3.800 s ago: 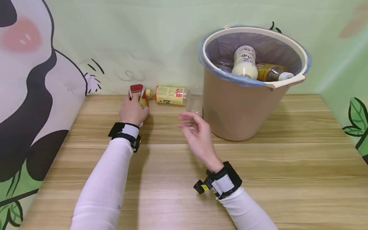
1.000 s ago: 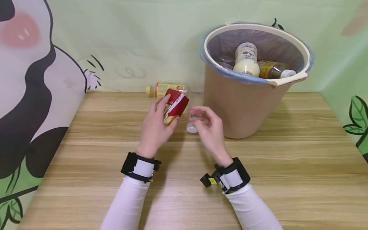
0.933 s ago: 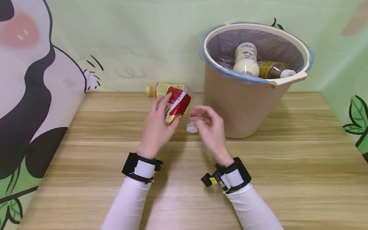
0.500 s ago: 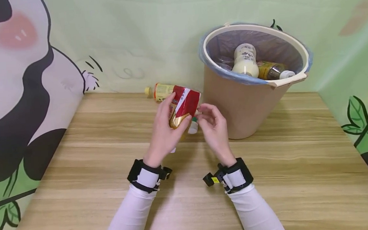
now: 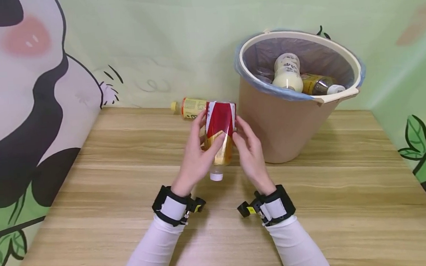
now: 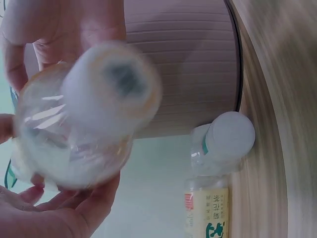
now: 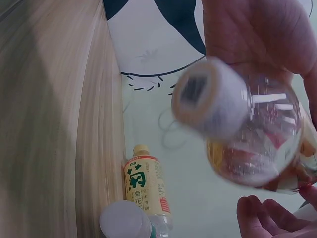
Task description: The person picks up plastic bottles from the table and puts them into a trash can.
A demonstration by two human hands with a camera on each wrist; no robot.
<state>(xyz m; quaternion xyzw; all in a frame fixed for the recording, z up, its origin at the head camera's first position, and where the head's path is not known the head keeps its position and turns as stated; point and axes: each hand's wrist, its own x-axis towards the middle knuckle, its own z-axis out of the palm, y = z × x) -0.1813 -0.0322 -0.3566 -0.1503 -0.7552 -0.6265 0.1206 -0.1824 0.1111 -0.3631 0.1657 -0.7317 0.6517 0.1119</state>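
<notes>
One bottle [image 5: 220,120], cap down, gripped by our left hand [image 5: 194,161].
Right hand [image 5: 252,155]: hold unclear; loosening, we might drop it.

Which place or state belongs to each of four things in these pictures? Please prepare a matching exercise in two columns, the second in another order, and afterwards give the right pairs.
Things
1. Red-and-gold bottle
2. Yellow-capped bottle
3. Milky white bottle
4. Bin

Places and states
A. Inside the bin
B. Lined with a plastic bag
C. Gripped by the left hand
D. Lying on the table

Right pairs: 1-C, 2-D, 3-A, 4-B
</notes>
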